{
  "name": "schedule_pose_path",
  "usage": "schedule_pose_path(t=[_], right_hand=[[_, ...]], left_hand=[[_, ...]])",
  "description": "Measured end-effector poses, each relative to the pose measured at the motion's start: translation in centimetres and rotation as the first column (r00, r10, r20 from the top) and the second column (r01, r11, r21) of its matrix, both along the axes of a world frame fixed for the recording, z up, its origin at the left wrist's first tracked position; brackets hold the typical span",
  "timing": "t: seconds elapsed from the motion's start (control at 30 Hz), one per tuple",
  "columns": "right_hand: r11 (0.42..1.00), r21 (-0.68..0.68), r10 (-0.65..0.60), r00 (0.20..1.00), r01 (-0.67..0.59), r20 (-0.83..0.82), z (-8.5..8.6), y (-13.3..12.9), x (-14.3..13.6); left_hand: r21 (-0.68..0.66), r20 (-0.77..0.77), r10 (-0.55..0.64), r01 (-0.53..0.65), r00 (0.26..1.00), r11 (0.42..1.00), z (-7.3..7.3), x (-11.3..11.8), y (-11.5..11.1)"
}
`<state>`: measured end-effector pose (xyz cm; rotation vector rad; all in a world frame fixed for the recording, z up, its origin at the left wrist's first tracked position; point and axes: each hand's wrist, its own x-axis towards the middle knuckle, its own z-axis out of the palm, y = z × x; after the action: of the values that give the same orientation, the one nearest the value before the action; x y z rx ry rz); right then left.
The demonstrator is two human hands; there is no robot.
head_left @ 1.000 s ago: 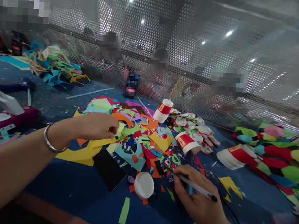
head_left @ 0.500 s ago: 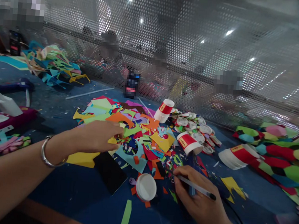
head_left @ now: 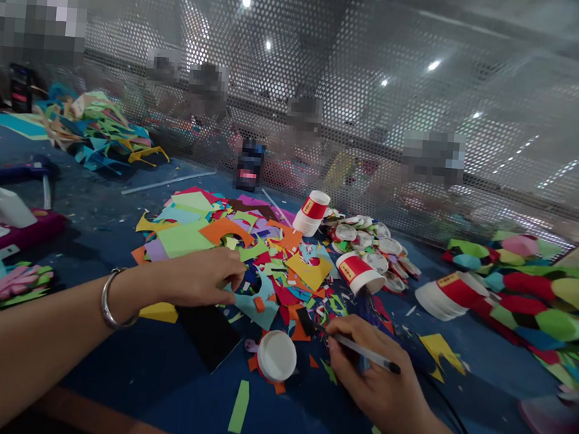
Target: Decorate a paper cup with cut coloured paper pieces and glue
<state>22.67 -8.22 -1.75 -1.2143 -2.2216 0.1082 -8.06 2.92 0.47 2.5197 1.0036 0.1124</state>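
Over the heap of coloured paper scraps point(head_left: 261, 258) my left hand point(head_left: 204, 277) reaches in with fingers curled down and thumb close to them. Whatever lies between its fingertips is hidden. A silver bangle point(head_left: 107, 299) circles that wrist. My right hand point(head_left: 372, 377) is closed round a pen point(head_left: 366, 352) with a clear barrel and black end, tilted toward the scraps. A small black piece point(head_left: 305, 321) lies by the pen's far end. Between the hands stands a round white paper cup point(head_left: 277, 356), seen from above. Black paper point(head_left: 207, 334) lies below my left hand.
Red-and-white paper cups point(head_left: 360, 273) lie tipped near a pile of round white-rimmed pieces point(head_left: 362, 239). More stacked cups point(head_left: 448, 295) lie at right beside colourful paper shapes point(head_left: 539, 293). A phone point(head_left: 250, 165) leans against the perforated screen point(head_left: 332, 60). A purple box point(head_left: 43, 226) is at left.
My left hand has moved slightly right and lower over the scraps, its fingers drawing closer together. My right hand still holds the pen. The whole view has shifted slightly.
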Motion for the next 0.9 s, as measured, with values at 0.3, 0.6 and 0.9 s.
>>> schedule_pose_path(t=[0.3,0.6,0.9], right_hand=[[0.999,-0.033,-0.008,0.999,0.007,-0.031,-0.6,0.1,0.2],[0.999,-0.041,-0.011,1.0,0.01,-0.01,-0.5,0.3,0.0],[0.999,-0.039,-0.007,1.0,0.007,-0.001,-0.7,0.2,0.1]], left_hand=[[0.101,0.341,0.259,-0.309,0.904,0.946,1.7,-2.2,1.4],[0.299,0.279,0.428,-0.501,0.86,0.812,1.9,-7.9,4.8],[0.447,0.157,0.104,-0.164,0.982,0.879,-1.0,-1.3,2.8]])
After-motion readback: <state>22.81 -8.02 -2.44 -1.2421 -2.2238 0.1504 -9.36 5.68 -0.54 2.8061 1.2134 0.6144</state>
